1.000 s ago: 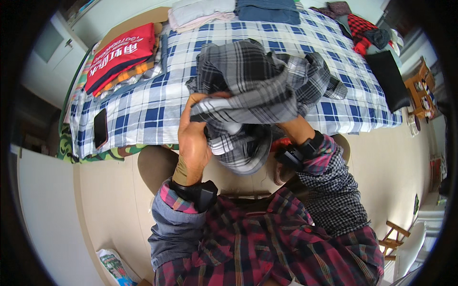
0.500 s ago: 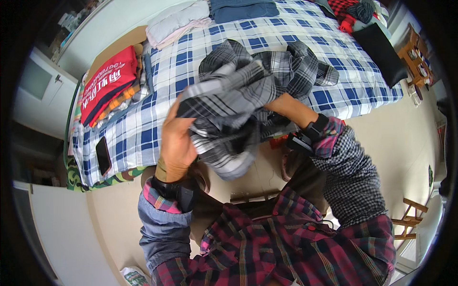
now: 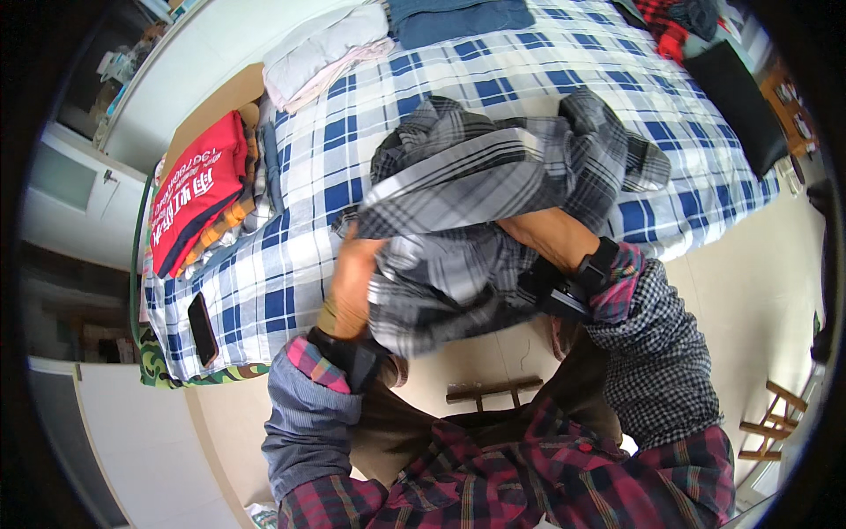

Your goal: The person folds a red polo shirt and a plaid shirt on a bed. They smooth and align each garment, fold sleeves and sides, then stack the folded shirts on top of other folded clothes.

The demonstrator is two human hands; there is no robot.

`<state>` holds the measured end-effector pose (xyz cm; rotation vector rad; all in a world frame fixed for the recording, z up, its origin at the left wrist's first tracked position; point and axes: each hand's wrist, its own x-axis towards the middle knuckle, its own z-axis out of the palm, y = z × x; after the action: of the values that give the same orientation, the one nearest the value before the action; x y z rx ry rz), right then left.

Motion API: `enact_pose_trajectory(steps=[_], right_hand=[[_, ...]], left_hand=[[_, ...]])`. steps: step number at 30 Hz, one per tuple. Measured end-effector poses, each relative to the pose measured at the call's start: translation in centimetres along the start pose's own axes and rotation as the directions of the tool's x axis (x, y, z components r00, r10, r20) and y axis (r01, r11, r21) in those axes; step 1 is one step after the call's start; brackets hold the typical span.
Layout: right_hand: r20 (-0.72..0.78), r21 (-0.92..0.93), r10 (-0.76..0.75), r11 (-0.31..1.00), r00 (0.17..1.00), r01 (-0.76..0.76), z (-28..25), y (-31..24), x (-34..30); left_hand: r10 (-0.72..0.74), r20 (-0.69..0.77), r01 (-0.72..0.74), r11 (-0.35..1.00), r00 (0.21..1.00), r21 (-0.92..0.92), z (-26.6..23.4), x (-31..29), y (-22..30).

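A grey, black and white plaid shirt (image 3: pixel 458 189) lies bunched across the near side of the bed, its lower folds hanging over the edge and partly blurred. At the shirt's left side, my left hand (image 3: pixel 354 278) is closed on the cloth, its fingertips covered by a fold. My right hand (image 3: pixel 542 234) reaches in under the fabric from the right. Its fingers are hidden among the folds, so their grip does not show.
On the bed's blue-and-white checked sheet (image 3: pixel 330 172) are a clothes stack topped by a red garment (image 3: pixel 198 194), a phone (image 3: pixel 202 329), folded pale clothes (image 3: pixel 326 53), folded blue clothes (image 3: pixel 458 19) and a black cushion (image 3: pixel 738 106). A wooden stool (image 3: pixel 771 423) stands at right.
A broad strip of the shirt now lies stretched sideways between my hands, and the bundle is spread wider. My left hand has shifted slightly right. The view has also shifted.
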<state>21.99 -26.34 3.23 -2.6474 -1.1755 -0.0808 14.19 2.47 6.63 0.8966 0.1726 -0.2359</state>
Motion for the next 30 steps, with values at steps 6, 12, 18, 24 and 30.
enact_pose_trajectory(steps=[6,12,18,24,30], right_hand=[[-0.037,-0.067,-0.017,0.998,0.999,0.014,0.0,-0.1,-1.5],[-0.083,-0.124,-0.062,0.991,0.995,0.051,0.2,-0.3,-2.7],[-0.121,-0.2,-0.12,0.975,0.985,0.094,0.6,-0.4,-2.7],[-0.207,-0.342,-0.177,0.934,0.962,0.098,0.1,-1.1,-3.6],[-0.006,-0.621,-0.183,0.771,0.983,0.14,-0.8,-2.5,-4.5]], left_hand=[[0.062,0.081,-0.098,0.798,0.995,0.594,3.8,-2.9,-2.0],[0.34,0.243,-0.399,0.532,0.908,0.747,1.2,-3.7,-0.2],[0.374,0.391,-0.54,0.56,0.841,0.628,1.6,-3.3,-0.9],[0.24,0.2,-0.307,0.595,0.95,0.743,2.8,-1.5,-2.3],[0.658,0.233,-0.644,0.494,0.716,0.585,3.6,-3.0,-2.6]])
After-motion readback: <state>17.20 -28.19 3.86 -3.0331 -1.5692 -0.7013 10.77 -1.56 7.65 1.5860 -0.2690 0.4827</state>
